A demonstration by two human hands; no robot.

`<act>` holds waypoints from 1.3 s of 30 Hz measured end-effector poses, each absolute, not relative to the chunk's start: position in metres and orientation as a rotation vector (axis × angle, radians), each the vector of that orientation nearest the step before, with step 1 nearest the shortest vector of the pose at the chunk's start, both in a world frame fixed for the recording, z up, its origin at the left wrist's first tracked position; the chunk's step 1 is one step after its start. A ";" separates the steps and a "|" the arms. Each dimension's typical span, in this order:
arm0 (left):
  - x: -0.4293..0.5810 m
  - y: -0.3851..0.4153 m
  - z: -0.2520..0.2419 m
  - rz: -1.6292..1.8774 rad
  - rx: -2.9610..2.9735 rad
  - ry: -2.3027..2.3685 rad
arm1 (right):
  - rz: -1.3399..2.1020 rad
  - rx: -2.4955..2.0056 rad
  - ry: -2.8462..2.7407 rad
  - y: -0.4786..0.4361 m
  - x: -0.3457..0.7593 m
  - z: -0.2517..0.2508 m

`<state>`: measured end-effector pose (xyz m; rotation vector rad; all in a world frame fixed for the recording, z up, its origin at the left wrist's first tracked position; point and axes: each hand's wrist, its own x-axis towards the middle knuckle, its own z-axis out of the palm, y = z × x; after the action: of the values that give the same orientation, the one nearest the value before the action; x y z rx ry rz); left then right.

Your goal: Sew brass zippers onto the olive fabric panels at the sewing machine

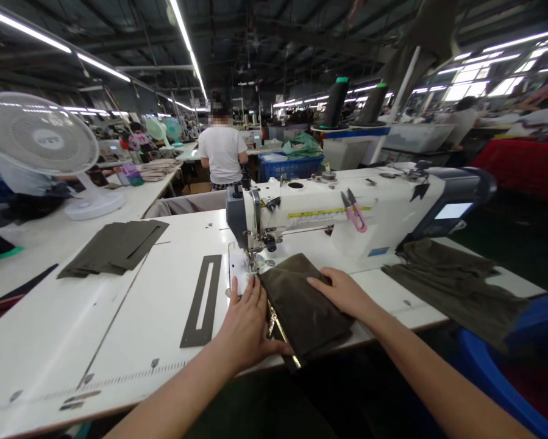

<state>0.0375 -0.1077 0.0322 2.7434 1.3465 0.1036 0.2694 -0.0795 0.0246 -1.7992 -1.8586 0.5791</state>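
Note:
A folded dark olive fabric piece (303, 305) lies at the needle of the white sewing machine (310, 213). Along its left edge runs a gold-toothed zipper (283, 335) with a metal pull (272, 320). My left hand (249, 326) rests flat beside the presser foot (254, 262), fingers stretched toward it and thumb across the zipper. At the fabric's right edge, my right hand (342, 292) grips the cloth, thumb on top and the other fingers partly hidden. Left of my left hand lies a slotted olive template-like strip (201, 302).
Stacked olive panels (113, 247) lie on the left tabletop, near a white fan (45, 140). Pink-handled snips (355, 210) sit against the machine body. More olive cloth (456, 280) hangs over the right table edge above a blue bin (488, 366). A person (222, 149) stands ahead.

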 end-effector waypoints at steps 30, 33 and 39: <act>0.033 -0.090 0.046 -0.299 2.677 1.333 | 0.041 -1.300 -2.505 -0.101 0.205 0.018; 0.032 -0.091 0.048 -0.274 2.663 1.335 | 0.041 -1.545 -2.471 -0.077 0.229 -0.007; 0.028 -0.091 0.046 -0.216 2.640 1.300 | -0.129 -1.903 -2.251 -0.070 0.260 0.005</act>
<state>0.0281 -0.0912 0.0465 2.6396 1.3004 -0.2158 0.2599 -0.0697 0.0047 -1.9032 -2.2514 -0.1290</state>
